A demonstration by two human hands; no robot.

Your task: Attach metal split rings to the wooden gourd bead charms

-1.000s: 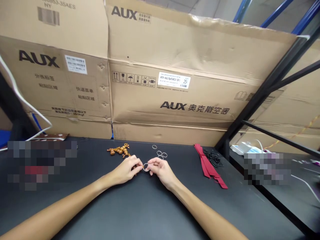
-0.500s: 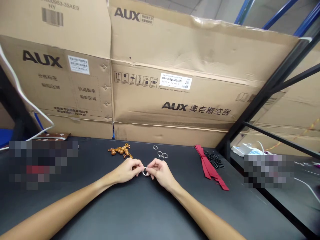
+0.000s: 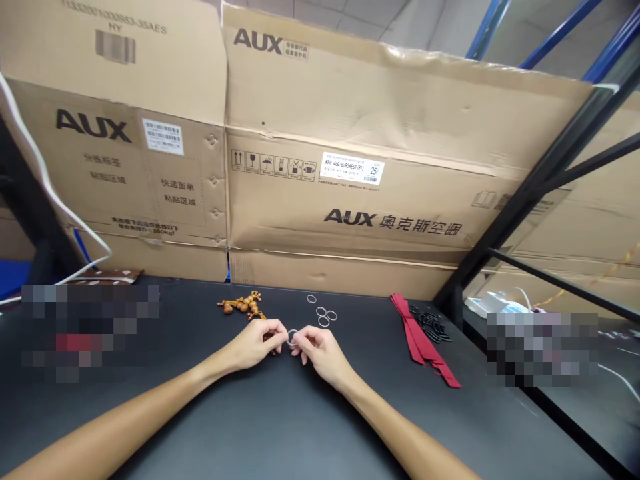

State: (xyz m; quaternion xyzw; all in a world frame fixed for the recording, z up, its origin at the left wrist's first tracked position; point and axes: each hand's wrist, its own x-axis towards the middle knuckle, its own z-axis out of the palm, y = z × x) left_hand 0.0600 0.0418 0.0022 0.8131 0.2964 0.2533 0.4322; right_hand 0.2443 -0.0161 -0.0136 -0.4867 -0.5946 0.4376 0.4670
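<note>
A silver key ring point(image 3: 291, 338) is pinched between both hands above the black table point(image 3: 280, 413). My left hand point(image 3: 259, 343) closes thumb and forefinger on its left side; a bit of brown, perhaps a wooden charm, shows below those fingers. On the other side, my right hand point(image 3: 321, 352) grips the ring with thumb and fingertips. Just beyond the left hand lie several wooden bead charms point(image 3: 243, 305) on orange-brown cords. Several loose key rings point(image 3: 323, 321) rest on the table past my right hand.
Dark red fabric strips point(image 3: 416, 337) lie at the right beside a pile of black pieces point(image 3: 433, 325). Cardboard panels point(image 3: 340, 233) stand along the back edge. A black metal frame point(image 3: 515, 207) rises at the right, and a white cable point(image 3: 55, 190) hangs at the left.
The ring between my hands is turned a little and sits slightly higher. The right fingers have shifted on it. The whole view has moved slightly; the loose rings and charms stay put.
</note>
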